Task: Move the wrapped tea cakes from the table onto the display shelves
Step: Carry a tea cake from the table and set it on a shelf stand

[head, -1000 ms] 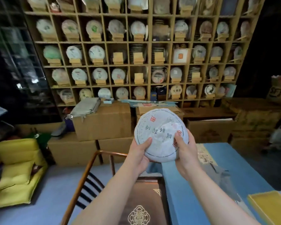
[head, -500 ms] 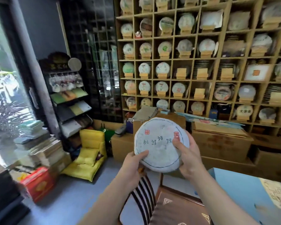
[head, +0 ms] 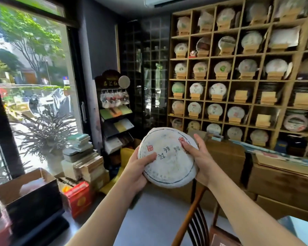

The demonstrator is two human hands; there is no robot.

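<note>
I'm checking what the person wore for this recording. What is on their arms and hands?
Nothing shows on either one. The left hand and right hand wear no gloves, and no ring or watch is visible. Both forearms are bare down to the bottom of the picture, with no sleeve in view.

Both our forearms reach forward and up, bare, converging at chest height. Our left hand (head: 138, 172) cups the wrapped tea cake (head: 168, 158) from the lower left, thumb lying across its face. Our right hand (head: 196, 158) grips the right edge, thumb on top, fingers behind.
</note>
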